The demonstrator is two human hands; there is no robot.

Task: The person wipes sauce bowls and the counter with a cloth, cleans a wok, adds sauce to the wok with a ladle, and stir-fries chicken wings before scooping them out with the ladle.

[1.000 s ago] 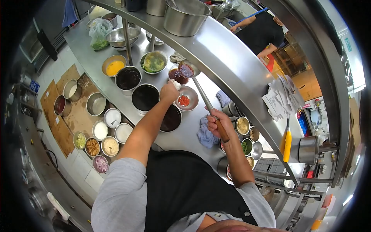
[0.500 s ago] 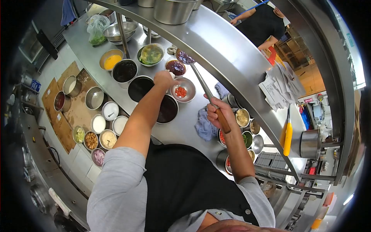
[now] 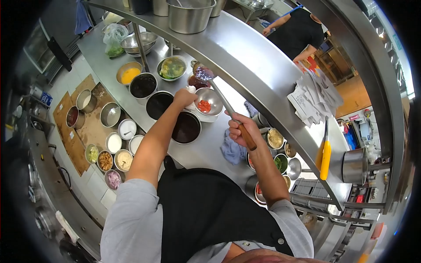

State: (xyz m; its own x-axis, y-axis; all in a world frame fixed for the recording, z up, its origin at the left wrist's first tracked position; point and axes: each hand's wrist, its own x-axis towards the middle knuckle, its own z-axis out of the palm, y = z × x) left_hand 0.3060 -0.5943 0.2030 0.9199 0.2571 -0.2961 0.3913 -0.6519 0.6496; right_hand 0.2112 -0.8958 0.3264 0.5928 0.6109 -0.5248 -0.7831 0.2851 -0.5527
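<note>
My right hand point(image 3: 242, 130) is wrapped round the wooden handle of a ladle point(image 3: 224, 101). Dark red, glossy sauce point(image 3: 203, 73) fills the ladle's cup, which hangs above a small bowl of similar sauce point(image 3: 197, 82) and partly hides it. My left hand point(image 3: 185, 98) is closed on a white cloth point(image 3: 191, 90) at the left rim of a steel bowl point(image 3: 216, 109). Whether it also grips the rim I cannot tell. Chopped red pieces point(image 3: 204, 105) lie in that bowl. Below my left forearm stands a pot of dark liquid point(image 3: 187, 128).
More dark pots point(image 3: 143, 85), a yellow-liquid bowl point(image 3: 129, 74) and a greens bowl point(image 3: 172, 69) line the counter. A blue-grey cloth point(image 3: 233, 148) lies right of centre. An overhead steel shelf point(image 3: 245, 57) crosses above. Another person point(image 3: 298, 33) stands beyond it.
The sauce-filled ladle has come lower and closer to the steel bowl. My left hand has shifted slightly down and left, and more of the white cloth shows.
</note>
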